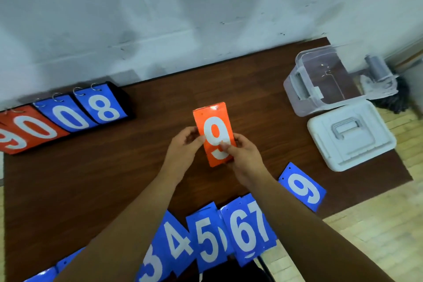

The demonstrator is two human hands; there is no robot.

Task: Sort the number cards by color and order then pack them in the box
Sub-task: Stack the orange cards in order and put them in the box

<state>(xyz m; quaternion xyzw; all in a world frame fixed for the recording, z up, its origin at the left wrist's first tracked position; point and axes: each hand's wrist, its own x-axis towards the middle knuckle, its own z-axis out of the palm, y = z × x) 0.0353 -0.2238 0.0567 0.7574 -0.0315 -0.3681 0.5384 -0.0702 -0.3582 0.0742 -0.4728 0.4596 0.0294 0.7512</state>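
An orange card stack (211, 117) with a white 9 on top is held above the middle of the brown table (114, 178). My left hand (183, 146) grips its left edge. My right hand (242, 153) grips its right edge, thumb lying across the lower part of the 9. Along the near edge lie blue cards in a row: 3 (152, 265), 4 (177, 240), 5 (208, 240), 6 (242, 233), 7 (262, 224). A blue 9 card (302, 186) lies apart to the right. The clear plastic box (320, 82) stands open at the back right.
The box's white lid (350, 137) with a handle lies in front of the box. A flip scoreboard (64, 119) showing orange 9 0 and blue 0 8 stands at the back left. More blue cards (45, 275) poke in at the bottom left. A wall runs behind the table.
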